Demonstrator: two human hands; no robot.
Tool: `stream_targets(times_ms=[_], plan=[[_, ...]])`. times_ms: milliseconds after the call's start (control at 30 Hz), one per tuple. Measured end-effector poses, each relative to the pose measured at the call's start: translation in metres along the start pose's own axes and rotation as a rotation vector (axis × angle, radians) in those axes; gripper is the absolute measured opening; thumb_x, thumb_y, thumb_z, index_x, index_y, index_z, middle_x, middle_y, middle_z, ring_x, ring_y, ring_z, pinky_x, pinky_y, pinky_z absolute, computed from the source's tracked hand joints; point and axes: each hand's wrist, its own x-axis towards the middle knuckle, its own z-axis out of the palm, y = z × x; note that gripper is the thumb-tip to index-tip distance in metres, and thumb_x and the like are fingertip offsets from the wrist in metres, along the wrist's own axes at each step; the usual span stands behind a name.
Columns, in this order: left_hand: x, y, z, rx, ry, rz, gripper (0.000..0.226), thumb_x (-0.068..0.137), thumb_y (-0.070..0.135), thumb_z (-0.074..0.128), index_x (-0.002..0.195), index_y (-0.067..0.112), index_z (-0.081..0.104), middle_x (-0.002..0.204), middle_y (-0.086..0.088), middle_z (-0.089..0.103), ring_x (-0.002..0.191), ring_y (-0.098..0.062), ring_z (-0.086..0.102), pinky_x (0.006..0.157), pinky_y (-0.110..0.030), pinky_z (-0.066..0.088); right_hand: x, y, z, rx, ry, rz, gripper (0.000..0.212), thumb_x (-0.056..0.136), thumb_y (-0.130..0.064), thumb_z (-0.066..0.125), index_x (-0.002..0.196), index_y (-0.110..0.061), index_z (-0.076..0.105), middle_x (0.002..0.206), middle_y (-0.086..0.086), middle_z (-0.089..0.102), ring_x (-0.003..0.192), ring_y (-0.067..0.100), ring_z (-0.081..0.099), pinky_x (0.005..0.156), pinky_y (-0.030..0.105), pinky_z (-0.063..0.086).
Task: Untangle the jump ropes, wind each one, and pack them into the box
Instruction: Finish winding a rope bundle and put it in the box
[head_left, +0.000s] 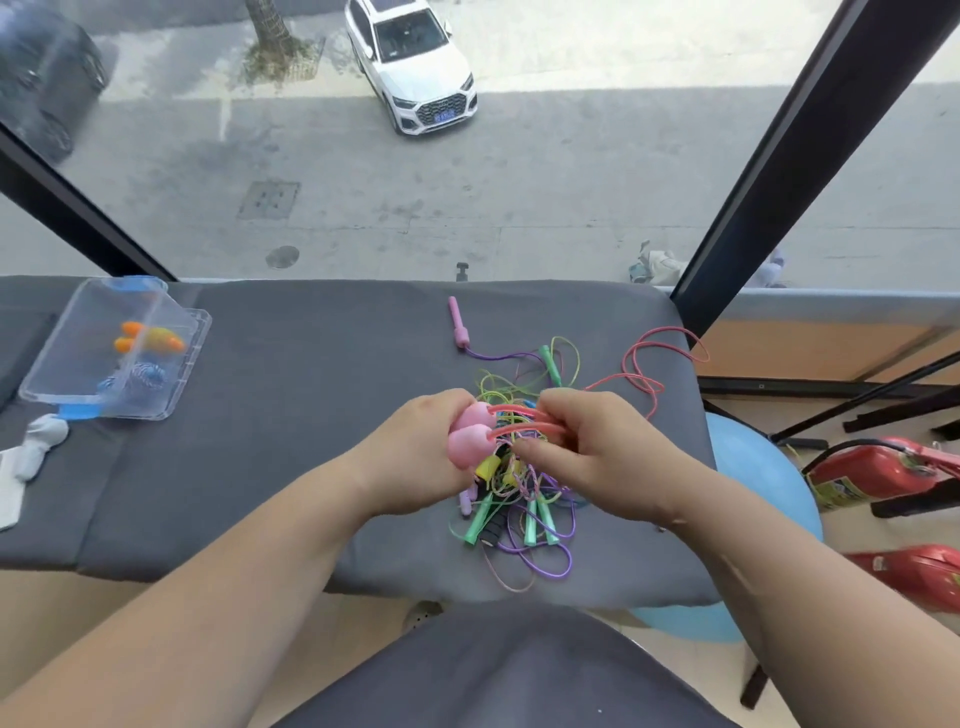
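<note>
Over the rope tangle (524, 499), the left hand (410, 457) grips two pink handles (470, 439) lying crosswise, their cords (519, 427) running right. The right hand (602, 457) pinches those cords. A grey padded table (311, 415) lies beneath, with the box (78, 332) far left.

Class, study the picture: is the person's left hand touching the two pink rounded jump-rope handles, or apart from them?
Touching. The head view shows the left hand gripping the two pink rounded jump-rope handles, which stick out of its grasp.
</note>
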Motion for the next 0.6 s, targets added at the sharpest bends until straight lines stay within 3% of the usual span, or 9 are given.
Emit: stream_targets(times_ms=[100, 167, 233, 300, 367, 433, 533, 600], plan=[[0.001, 0.004, 0.001, -0.267, 0.068, -0.123, 0.02, 0.081, 0.008, 0.062, 0.096, 0.021, 0.057, 0.08, 0.011, 0.059, 0.068, -0.01, 0.052, 0.054, -0.014, 0.04, 0.001, -0.009, -0.002, 0.129, -0.013, 0.021, 0.032, 0.098, -0.041, 0.048, 0.085, -0.012, 0.051, 0.069, 0.001, 0.052, 0.061, 0.018, 0.052, 0.06, 0.04, 0.048], [-0.002, 0.01, -0.004, -0.589, 0.093, -0.16, 0.029, 0.075, 0.006, 0.059, 0.099, 0.022, 0.058, 0.073, 0.012, 0.057, 0.064, -0.009, 0.052, 0.056, -0.02, 0.045, 0.002, -0.013, 0.003, 0.136, 0.035, 0.008, 0.027, 0.103, -0.034, 0.04, 0.09, -0.017, 0.056, 0.07, -0.016, 0.054, 0.067, 0.011, 0.052, 0.064, 0.032, 0.045], [-0.004, 0.019, -0.008, -0.887, 0.093, -0.14, 0.022, 0.07, 0.004, 0.055, 0.09, 0.013, 0.053, 0.067, 0.004, 0.051, 0.062, -0.015, 0.047, 0.056, -0.028, 0.045, 0.002, -0.016, 0.015, 0.116, 0.084, 0.016, 0.029, 0.106, -0.029, 0.038, 0.089, -0.017, 0.057, 0.071, -0.023, 0.055, 0.069, 0.008, 0.05, 0.064, 0.028, 0.037], [-0.003, 0.028, -0.01, -1.234, 0.096, -0.153, 0.02, 0.066, -0.002, 0.049, 0.082, 0.009, 0.048, 0.064, -0.003, 0.041, 0.058, -0.018, 0.04, 0.055, -0.03, 0.043, 0.001, -0.02, 0.028, 0.06, 0.099, 0.029, 0.031, 0.106, -0.034, 0.036, 0.086, -0.015, 0.051, 0.067, -0.018, 0.054, 0.066, 0.011, 0.046, 0.063, 0.033, 0.033], [-0.002, 0.035, -0.011, -1.492, 0.101, -0.152, 0.029, 0.064, -0.005, 0.046, 0.089, 0.011, 0.049, 0.066, -0.004, 0.036, 0.054, -0.015, 0.036, 0.054, -0.029, 0.041, 0.0, -0.026, 0.037, -0.003, 0.108, 0.026, 0.034, 0.102, -0.042, 0.032, 0.085, -0.015, 0.045, 0.066, -0.01, 0.051, 0.065, 0.016, 0.044, 0.063, 0.038, 0.034], [0.0, 0.038, -0.012, -1.607, 0.082, -0.148, 0.032, 0.064, -0.004, 0.049, 0.091, 0.013, 0.051, 0.066, -0.003, 0.038, 0.052, -0.013, 0.035, 0.054, -0.027, 0.04, 0.001, -0.033, 0.041, -0.085, 0.138, 0.01, 0.038, 0.1, -0.048, 0.026, 0.089, -0.016, 0.044, 0.071, -0.003, 0.054, 0.069, 0.027, 0.048, 0.065, 0.044, 0.039], [0.001, 0.038, -0.014, -1.514, 0.066, -0.166, 0.031, 0.058, 0.007, 0.073, 0.079, 0.015, 0.051, 0.062, -0.003, 0.041, 0.055, -0.016, 0.037, 0.056, -0.028, 0.041, 0.004, -0.041, 0.041, -0.252, 0.186, -0.023, 0.047, 0.098, -0.053, 0.015, 0.096, -0.018, 0.045, 0.076, 0.001, 0.06, 0.071, 0.033, 0.053, 0.063, 0.045, 0.042], [0.0, 0.037, -0.015, -1.478, 0.061, -0.168, 0.039, 0.054, 0.013, 0.079, 0.081, 0.015, 0.051, 0.064, -0.003, 0.046, 0.053, -0.016, 0.041, 0.055, -0.028, 0.043, 0.005, -0.044, 0.041, -0.346, 0.216, -0.044, 0.047, 0.097, -0.055, 0.012, 0.098, -0.02, 0.044, 0.077, 0.0, 0.062, 0.069, 0.032, 0.056, 0.058, 0.044, 0.042]])
